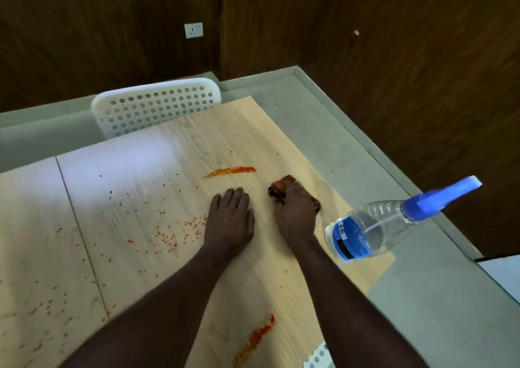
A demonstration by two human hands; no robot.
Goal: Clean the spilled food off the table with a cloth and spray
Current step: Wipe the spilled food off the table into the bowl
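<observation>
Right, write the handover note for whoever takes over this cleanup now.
Left hand: flat on the table, fingers straight, holding nothing.
Right hand: grips the cloth and presses it on the table, just right of the far smear.
Spray bottle: stands at the table's right edge, beside the right hand, not held.
Done: the cloth is stained orange, so some wiping seems done.
Left: the far smear, the near smear and the crumbs scattered across the left side.
</observation>
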